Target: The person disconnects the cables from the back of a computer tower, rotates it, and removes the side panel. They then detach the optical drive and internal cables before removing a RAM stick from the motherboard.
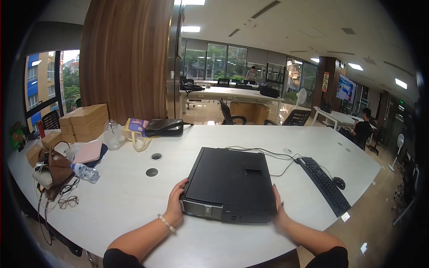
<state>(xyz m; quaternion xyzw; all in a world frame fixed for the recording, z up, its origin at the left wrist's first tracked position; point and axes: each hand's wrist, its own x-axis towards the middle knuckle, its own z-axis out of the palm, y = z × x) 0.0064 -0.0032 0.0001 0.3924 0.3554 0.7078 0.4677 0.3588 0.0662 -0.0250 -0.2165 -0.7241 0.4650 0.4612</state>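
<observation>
A black desktop computer case (pixel 223 178) lies flat on the white table (pixel 120 210), its front with a mesh grille and ports facing me. My left hand (pixel 175 203) grips its left side near the front corner, and a beaded bracelet circles that wrist. On the opposite side my right hand (pixel 279 209) presses against the right edge, fingers along the side. The case sits between both palms; the fingertips beneath or behind it are partly hidden. Right of the case lie a black keyboard (pixel 324 184) and a black mouse (pixel 338 182), with cables running behind the case.
On the left are a brown handbag (pixel 59 172), a water bottle (pixel 86 172), glasses (pixel 68 202), a pink notebook (pixel 88 152) and cardboard boxes (pixel 89 119). A black bag (pixel 165 127) lies at the back edge. Two people are farther off. Cable holes (pixel 152 172) pierce the tabletop.
</observation>
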